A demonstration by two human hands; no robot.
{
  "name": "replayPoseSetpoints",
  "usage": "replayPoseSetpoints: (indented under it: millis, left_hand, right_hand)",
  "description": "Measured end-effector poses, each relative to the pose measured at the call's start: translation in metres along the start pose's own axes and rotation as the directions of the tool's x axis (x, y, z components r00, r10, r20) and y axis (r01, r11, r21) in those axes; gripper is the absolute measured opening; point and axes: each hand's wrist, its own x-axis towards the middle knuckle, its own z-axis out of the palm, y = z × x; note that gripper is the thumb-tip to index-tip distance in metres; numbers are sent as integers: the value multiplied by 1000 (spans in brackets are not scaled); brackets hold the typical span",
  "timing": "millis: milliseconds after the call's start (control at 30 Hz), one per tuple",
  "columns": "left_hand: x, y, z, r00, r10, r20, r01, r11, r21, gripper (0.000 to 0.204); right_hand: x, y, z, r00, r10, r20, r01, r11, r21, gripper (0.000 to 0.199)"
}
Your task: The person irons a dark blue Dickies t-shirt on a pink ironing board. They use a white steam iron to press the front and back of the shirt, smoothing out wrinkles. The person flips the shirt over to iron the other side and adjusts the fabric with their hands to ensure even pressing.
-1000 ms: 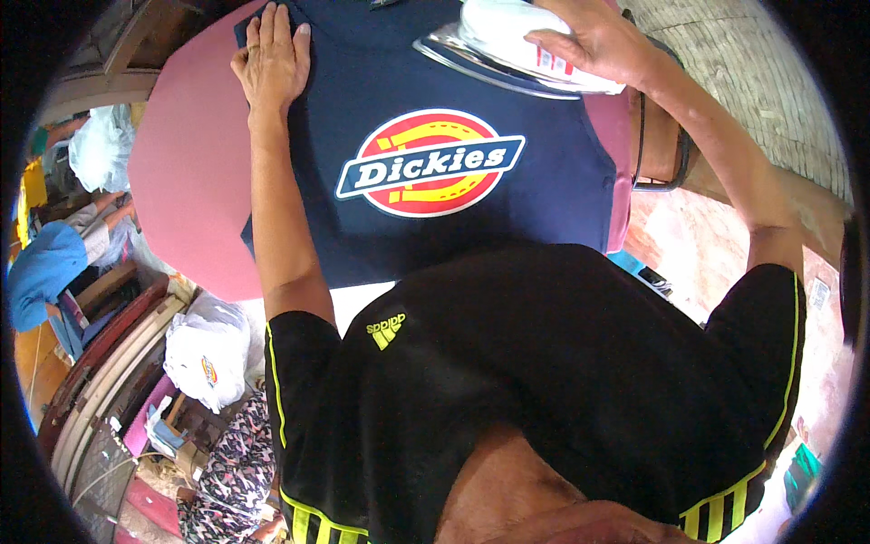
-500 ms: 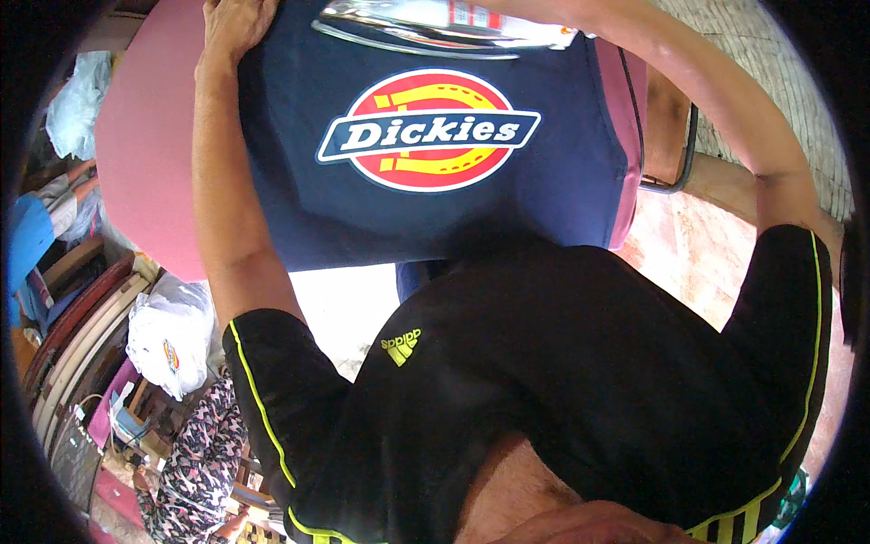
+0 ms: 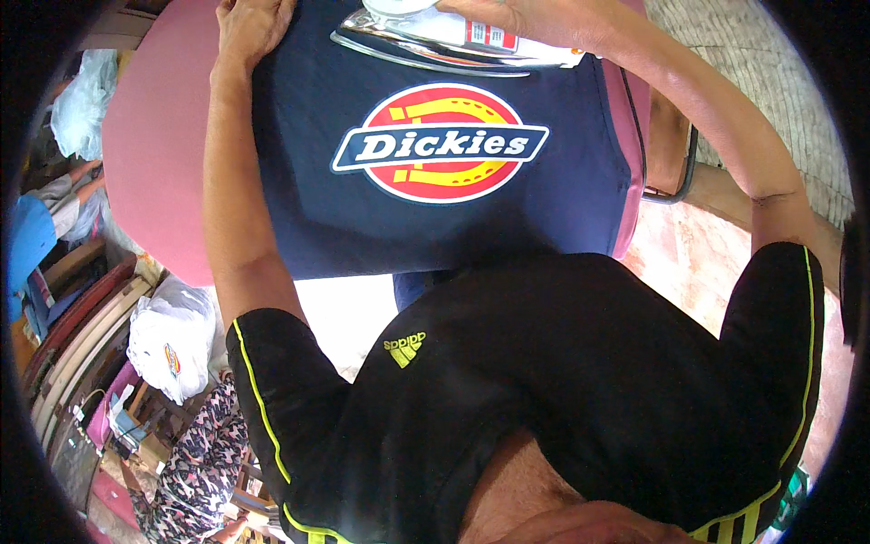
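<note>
A dark navy T-shirt (image 3: 435, 231) with a red, yellow and white logo print (image 3: 441, 143) lies spread over a pink-covered ironing board (image 3: 154, 154). My right hand (image 3: 512, 16), partly cut off by the upper edge, is closed on a shiny clothes iron (image 3: 435, 47) with a white handle. The iron rests on the shirt beyond the print. Toward the shirt's left side, my left hand (image 3: 254, 32) lies on the cloth with thumb and fingers apart. Its fingertips run out of the picture.
Left of the board hang a white plastic bag (image 3: 172, 340) and a clear bag (image 3: 83, 104), beside stacked curved boards (image 3: 82, 317). A person in patterned clothing (image 3: 195, 462) is at lower left. A black metal frame (image 3: 671, 195) shows at the board's right.
The board, shirt, iron and both hands appear slightly lower and farther right as the view shifts. The iron keeps about the same place relative to the print.
</note>
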Motion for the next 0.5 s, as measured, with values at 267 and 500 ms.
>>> replayPoseSetpoints:
  millis: [267, 500]
  left_hand:
    - [3, -10, -7, 998, 4, 64, -1, 999, -41, 46]
    - [21, -41, 22, 985, 51, -167, -61, 997, -55, 42]
  right_hand:
    - [31, -20, 0, 997, 50, 60, -49, 998, -29, 41]
    - [27, -17, 15, 974, 147, -175, -148, 989, 4, 38]
